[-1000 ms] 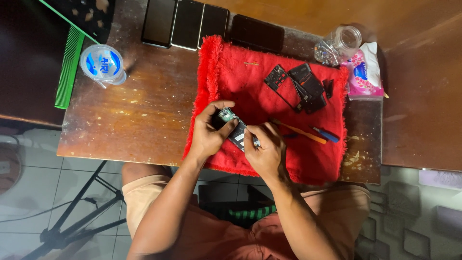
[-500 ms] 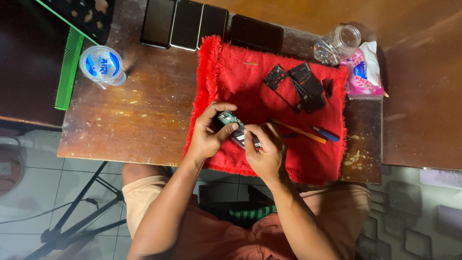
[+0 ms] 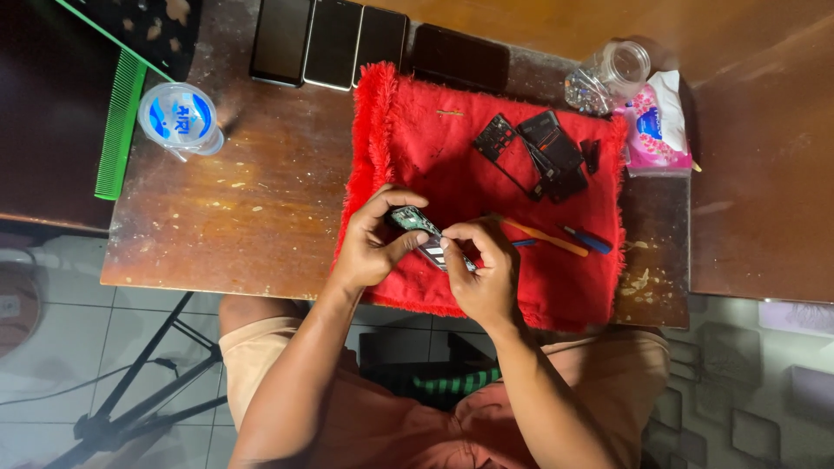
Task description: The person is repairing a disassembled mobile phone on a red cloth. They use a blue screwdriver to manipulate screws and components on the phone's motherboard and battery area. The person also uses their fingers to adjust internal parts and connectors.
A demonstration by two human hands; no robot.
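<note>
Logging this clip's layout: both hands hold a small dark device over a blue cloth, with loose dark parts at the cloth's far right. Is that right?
Not quite: the cloth is red, not blue, as the head view shows. The rest stands: the left hand and right hand hold the small dark device over it, and loose dark parts lie at its far right.

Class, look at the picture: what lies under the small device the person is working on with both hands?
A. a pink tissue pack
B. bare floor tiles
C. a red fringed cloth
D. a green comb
C: the left hand and right hand hold the small device over the red fringed cloth spread on the wooden table.
</note>
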